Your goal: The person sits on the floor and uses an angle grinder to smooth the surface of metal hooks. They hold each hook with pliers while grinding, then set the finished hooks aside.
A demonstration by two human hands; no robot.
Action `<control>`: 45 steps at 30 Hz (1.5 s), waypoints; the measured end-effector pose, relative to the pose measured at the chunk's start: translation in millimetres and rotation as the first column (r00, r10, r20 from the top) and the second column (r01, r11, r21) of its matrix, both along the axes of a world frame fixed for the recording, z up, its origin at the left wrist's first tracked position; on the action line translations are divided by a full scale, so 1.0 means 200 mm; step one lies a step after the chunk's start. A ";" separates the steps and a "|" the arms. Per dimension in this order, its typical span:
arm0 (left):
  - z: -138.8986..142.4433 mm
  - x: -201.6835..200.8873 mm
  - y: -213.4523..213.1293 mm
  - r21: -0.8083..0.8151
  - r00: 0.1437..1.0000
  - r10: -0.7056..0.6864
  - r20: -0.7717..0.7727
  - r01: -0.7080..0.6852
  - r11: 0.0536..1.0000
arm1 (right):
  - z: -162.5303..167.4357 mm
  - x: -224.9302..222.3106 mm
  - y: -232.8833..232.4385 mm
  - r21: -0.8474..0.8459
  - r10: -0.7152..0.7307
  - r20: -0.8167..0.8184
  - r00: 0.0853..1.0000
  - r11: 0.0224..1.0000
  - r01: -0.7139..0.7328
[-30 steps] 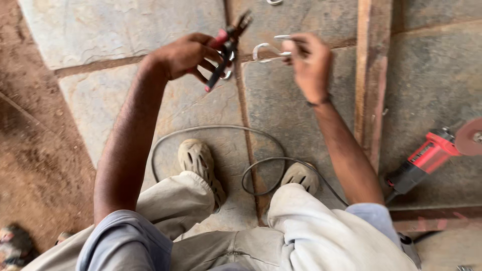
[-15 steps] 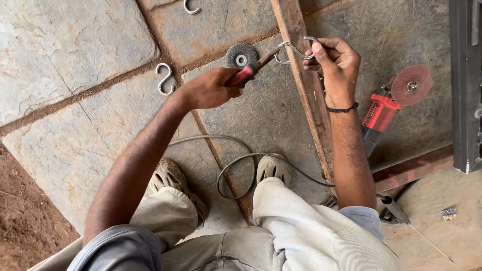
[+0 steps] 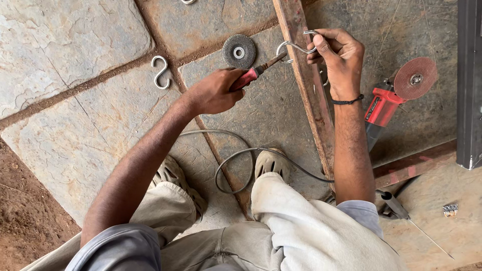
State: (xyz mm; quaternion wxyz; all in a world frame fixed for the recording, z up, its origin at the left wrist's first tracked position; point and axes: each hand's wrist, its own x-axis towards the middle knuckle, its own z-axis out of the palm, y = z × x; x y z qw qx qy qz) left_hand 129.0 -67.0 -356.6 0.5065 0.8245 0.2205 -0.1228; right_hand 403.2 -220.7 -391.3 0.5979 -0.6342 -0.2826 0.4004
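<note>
Currently the right hand [image 3: 337,52] pinches a bent steel hook [image 3: 296,46] over the rusty steel bar [image 3: 306,85], fingers closed tight on its far loop. Hook's long axis runs roughly left-right, free curl pointing toward the left hand [image 3: 217,91]. Left hand is wrapped shut on red-handled pliers [image 3: 258,71], whose tip touches that curl. A finished S-hook [image 3: 161,72] lies well apart on the stone slab [image 3: 75,125], left of a grinding disc [image 3: 239,51].
</note>
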 end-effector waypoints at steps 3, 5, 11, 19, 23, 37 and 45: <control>-0.01 0.00 -0.01 -0.008 1.000 0.008 0.010 -0.008 1.000 | 0.00 0.01 -0.02 -0.007 0.011 0.009 1.000 1.000 -0.011; -0.02 0.00 -0.02 0.018 0.996 0.018 0.090 -0.019 1.000 | 0.00 0.01 -0.02 -0.003 0.011 0.016 1.000 1.000 -0.011; -0.07 0.02 -0.08 0.078 1.000 0.004 0.026 -0.006 0.997 | -0.02 0.01 -0.03 -0.022 0.018 0.036 0.999 1.000 -0.017; -0.10 0.00 -0.17 0.041 0.993 0.090 0.070 -0.093 0.995 | -0.06 0.00 -0.04 -0.035 -0.022 0.060 0.998 0.999 0.024; -0.10 0.00 -0.18 -0.027 0.993 0.086 0.078 -0.084 0.996 | -0.07 0.01 -0.06 -0.044 -0.050 0.090 0.995 0.998 0.054; -0.06 0.02 -0.23 -0.045 0.995 0.092 0.046 -0.090 0.995 | -0.09 0.03 -0.10 -0.040 -0.096 0.053 0.994 0.994 0.098; -0.09 0.02 -0.24 0.000 0.987 0.112 0.112 -0.112 0.994 | -0.07 0.02 -0.09 -0.085 -0.078 0.044 0.996 0.993 0.081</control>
